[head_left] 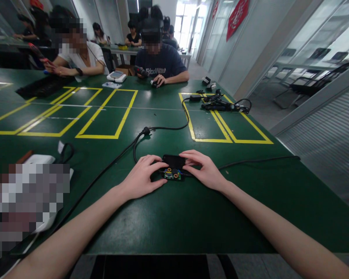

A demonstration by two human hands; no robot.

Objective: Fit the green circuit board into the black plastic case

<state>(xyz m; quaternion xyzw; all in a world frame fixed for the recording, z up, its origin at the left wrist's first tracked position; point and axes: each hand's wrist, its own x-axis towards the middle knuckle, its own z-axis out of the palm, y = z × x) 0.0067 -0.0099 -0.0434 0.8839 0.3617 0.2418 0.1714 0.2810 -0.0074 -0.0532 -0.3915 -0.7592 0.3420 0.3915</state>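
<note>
An opened black power adapter lies on the green table before me. Its circuit board point(172, 175), with yellow-ringed coils and green parts, faces up on the near side. Behind the board a black plastic case half point(173, 161) stands tilted. My left hand point(141, 176) is closed around the board's left edge with thumb and forefinger, while its upper fingers reach the case half. The fingers of my right hand point(205, 170) pinch the right edge of the case half, near a black cable point(258, 159) running off to the right. My fingers partly hide both pieces.
A black plug point(146, 131) and its cable lie beyond my hands. Black adapters and cables point(218, 102) are heaped at the far right within yellow tape lines. A blurred white object point(40, 159) sits at left. Two people sit across the table, one handling a small part.
</note>
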